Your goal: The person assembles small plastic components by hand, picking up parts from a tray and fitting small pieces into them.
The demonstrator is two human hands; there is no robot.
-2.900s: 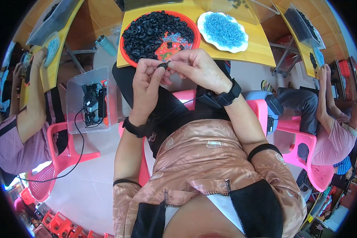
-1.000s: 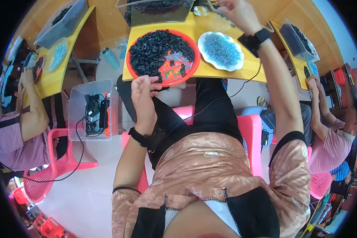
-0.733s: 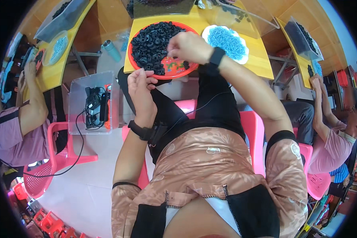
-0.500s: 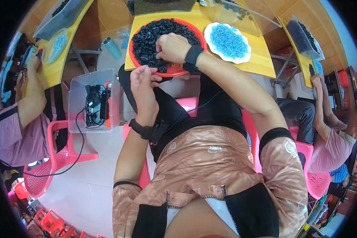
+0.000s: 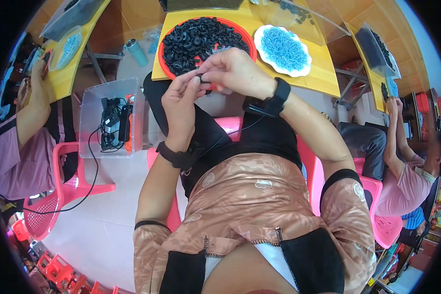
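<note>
My left hand (image 5: 182, 100) and my right hand (image 5: 240, 73) meet at the near rim of a round red tray (image 5: 252, 45). Between their fingertips is a small black part (image 5: 201, 78), pinched from both sides and mostly covered by the fingers. The tray holds a heap of small black plastic parts (image 5: 191, 41), with red bottom showing through near my right hand. To the right of it, a white scalloped plate (image 5: 306, 62) carries a mound of small light-blue pieces (image 5: 283, 48), too fine to make out singly.
The yellow table (image 5: 323, 81) ends just short of my knees. A clear plastic box (image 5: 137, 90) with black adapters and cables stands at left, near a teal flask (image 5: 137, 53). A cable (image 5: 97, 169) runs to a pink chair (image 5: 68, 188). People sit on both sides.
My right hand has come out of the heap, back toward me, and joined my left hand. The fingertips of both now close on a small black part.
</note>
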